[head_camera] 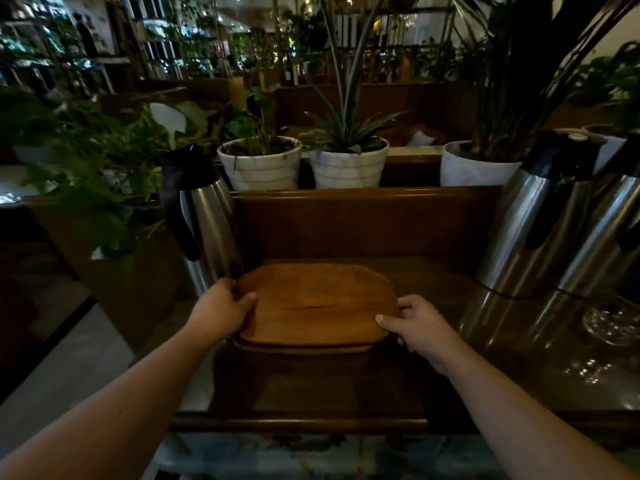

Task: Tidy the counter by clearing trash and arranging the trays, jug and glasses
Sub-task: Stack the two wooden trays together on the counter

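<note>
Here, stacked wooden trays (pixel 317 303) are lying flat on the dark, glossy wooden bench (pixel 450 375), their long axis running left to right, parallel to the front edge. The left hand (pixel 221 308) is gripping the left end, fingers (pixel 246 299) curled over the top. The right hand (pixel 415 323) is clasping the right end. A steel jug (pixel 207 223) is standing just beside the trays' left corner; two more flasks (pixel 554 216) and glasses (pixel 613 323) are sitting right. White plant pots (pixel 259 164) are lining the ledge behind, in a dim, leafy room.
</note>
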